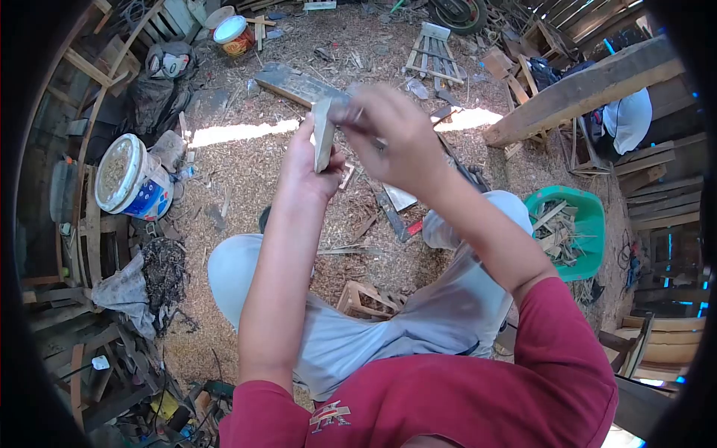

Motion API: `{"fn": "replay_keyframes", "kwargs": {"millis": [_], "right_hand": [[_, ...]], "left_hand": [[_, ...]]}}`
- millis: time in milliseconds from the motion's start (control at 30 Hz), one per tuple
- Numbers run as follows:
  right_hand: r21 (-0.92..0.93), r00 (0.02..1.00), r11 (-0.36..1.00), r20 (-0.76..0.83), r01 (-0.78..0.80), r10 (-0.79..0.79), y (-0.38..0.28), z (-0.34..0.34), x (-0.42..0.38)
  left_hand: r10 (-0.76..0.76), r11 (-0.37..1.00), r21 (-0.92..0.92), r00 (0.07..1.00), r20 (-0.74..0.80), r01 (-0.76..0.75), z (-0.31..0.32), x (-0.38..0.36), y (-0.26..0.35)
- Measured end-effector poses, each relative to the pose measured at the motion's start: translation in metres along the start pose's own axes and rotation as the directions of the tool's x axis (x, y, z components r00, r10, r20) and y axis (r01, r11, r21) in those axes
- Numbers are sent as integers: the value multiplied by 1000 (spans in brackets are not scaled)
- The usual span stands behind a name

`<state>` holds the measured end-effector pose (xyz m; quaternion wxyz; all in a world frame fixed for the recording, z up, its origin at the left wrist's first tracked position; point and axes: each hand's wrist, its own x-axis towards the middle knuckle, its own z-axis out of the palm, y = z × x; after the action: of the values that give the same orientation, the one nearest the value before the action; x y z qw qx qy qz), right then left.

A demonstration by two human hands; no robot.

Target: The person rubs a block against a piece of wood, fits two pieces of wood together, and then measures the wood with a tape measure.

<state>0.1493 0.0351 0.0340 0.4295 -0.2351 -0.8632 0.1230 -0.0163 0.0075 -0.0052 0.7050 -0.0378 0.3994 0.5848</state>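
Observation:
A pale piece of wood stands upright in my left hand, whose fingers are wrapped round its lower part. My right hand is raised just to the right of the wood, smeared by motion. Its fingers are bent round a dark, blurred object close to the wood's upper part; what this is cannot be made out. Beyond both hands a long grey board lies on the ground.
White buckets stand at the left and upper left. A green tub of wood scraps sits right of my knee. A thick wooden beam slants across the upper right. A small wooden frame lies between my legs.

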Motion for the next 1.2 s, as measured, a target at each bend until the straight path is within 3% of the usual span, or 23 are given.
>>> {"fn": "replay_keyframes", "kwargs": {"millis": [67, 100, 200, 233, 367, 400, 467, 500, 600, 733, 767, 867, 967, 1067, 1100, 1200], "right_hand": [[45, 991, 990, -15, 135, -135, -21, 11, -15], [84, 988, 989, 91, 119, -126, -29, 8, -16], [-58, 999, 998, 12, -35, 35, 16, -8, 11], [-81, 998, 997, -65, 5, -11, 18, -7, 13], [91, 975, 984, -145, -155, 167, 15, -3, 1], [164, 959, 956, -103, -245, 264, 21, -7, 0], [291, 903, 864, 1, -412, 430, 36, -15, 2], [527, 845, 690, 109, -496, 523, 32, -19, 3], [629, 885, 630, 242, -455, 398, 36, -23, 0], [584, 909, 713, 370, -388, 193, 33, -30, 1], [544, 875, 714, 439, -441, 205, 31, -35, 2], [508, 930, 806, 342, -303, 134, 46, -29, -2], [614, 909, 673, 326, -412, 259, 43, -31, 0], [646, 847, 554, 330, -524, 417, 47, -29, 0], [622, 832, 563, 310, -544, 461, 47, -27, 2], [654, 694, 365, 354, -663, 627, 39, -28, 5]], "left_hand": [[49, 999, 23, 985, -164, -46, 33, -24, -2], [83, 996, 52, 987, -134, -77, 35, -32, -1], [74, 997, 37, 997, -27, -73, -5, 2, -3], [46, 999, -9, 998, -50, -47, -4, 3, -7], [-22, 997, -73, 998, -57, 18, 3, -7, -16], [-53, 996, -70, 998, -41, 50, 2, -9, -18], [-108, 992, -71, 994, -2, 108, 3, -11, -20], [-131, 990, -57, 991, 7, 131, 1, -8, -21], [-181, 983, -23, 983, 29, 181, -9, 1, -24], [-237, 968, -57, 963, 126, 246, -17, 5, -24], [-259, 959, -73, 952, 164, 273, -19, 6, -24], [-251, 968, 23, 962, 111, 250, -11, -5, -25], [-209, 970, 167, 955, 212, 175, 1, -24, -26], [-60, 886, 461, 975, 216, -48, 6, -21, -32], [-4, 882, 463, 980, 197, -89, 9, -25, -35], [128, 878, 421, 959, 251, -228, 19, -32, -29]]}}
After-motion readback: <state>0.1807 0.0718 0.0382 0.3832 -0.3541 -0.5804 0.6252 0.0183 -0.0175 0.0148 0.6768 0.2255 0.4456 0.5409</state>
